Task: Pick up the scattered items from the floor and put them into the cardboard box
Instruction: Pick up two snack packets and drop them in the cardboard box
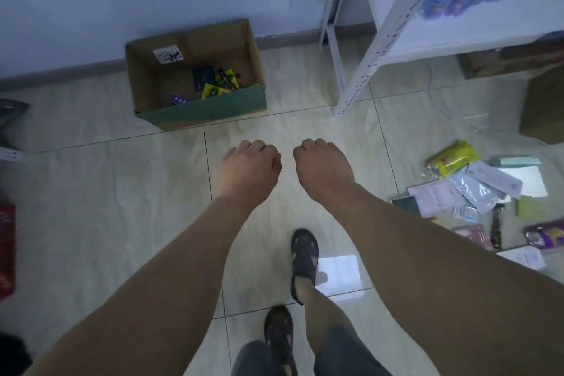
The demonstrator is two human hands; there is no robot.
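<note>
1. Hands first: my left hand and right hand both hang out in front of me w/ fingers curled under, clenched on nothing I can see. The undersides are hidden, so a small item tucked in there can't be ruled out.
2. Cardboard box sits on the floor against the wall, top open, so I can drop stuff in from above. A few packets already lie in its bottom, right side.
3. Scattered items lie in a heap on the floor to my right, near the white shelf leg, well apart from the box.
4. My guess at progress: part done, most of the pile left.
5. Next, prob. turn right and crouch; flat packets on smooth tile may need a fingernail under the edge.
</note>
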